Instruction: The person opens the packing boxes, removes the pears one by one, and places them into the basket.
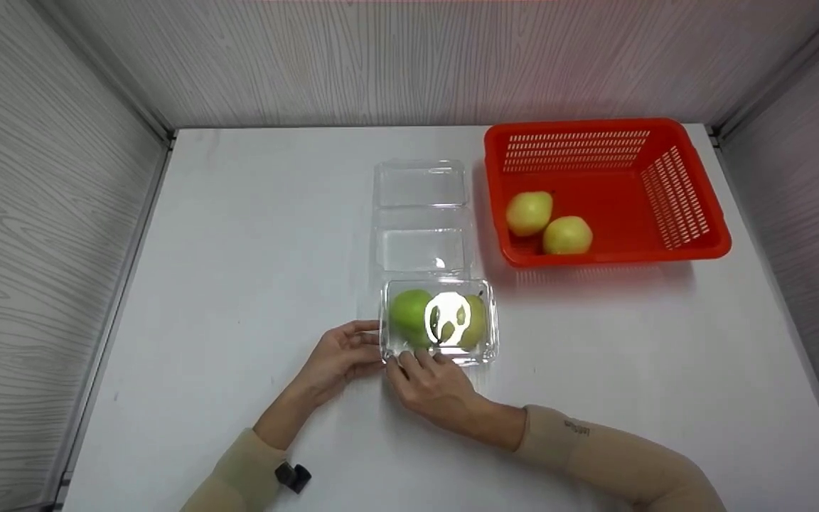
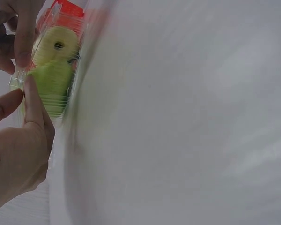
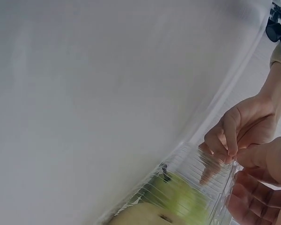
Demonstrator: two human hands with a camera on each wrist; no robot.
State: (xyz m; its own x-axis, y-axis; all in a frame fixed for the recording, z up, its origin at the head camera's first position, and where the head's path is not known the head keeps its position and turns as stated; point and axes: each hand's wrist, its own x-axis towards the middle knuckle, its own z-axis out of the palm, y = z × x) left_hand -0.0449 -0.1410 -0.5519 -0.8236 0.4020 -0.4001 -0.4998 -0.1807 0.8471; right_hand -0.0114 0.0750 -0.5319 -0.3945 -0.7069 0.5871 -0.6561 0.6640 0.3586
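Note:
In the head view, a clear plastic clamshell box (image 1: 495, 320) stands at the front middle of the table. Inside are a bright green fruit (image 1: 409, 311) and a yellowish pear (image 1: 478, 323), partly covered by glare on the lid. My left hand (image 1: 338, 361) is at the box's left side and pinches the front left corner of its rim between thumb and forefinger. Curled over the front edge, my right hand (image 1: 434, 390) grips the rim close to that corner. Both hands nearly meet there, as the right wrist view shows with the left hand (image 3: 246, 124) opposite the right thumb.
Behind the box lies another clear plastic container (image 1: 421, 208), opened out in two halves. A red basket (image 1: 616, 259) with slotted walls stands at the back right, holding two pale yellow pears (image 1: 567, 235). Grey wood-grain panels (image 1: 409, 64) enclose the white table (image 1: 260, 235).

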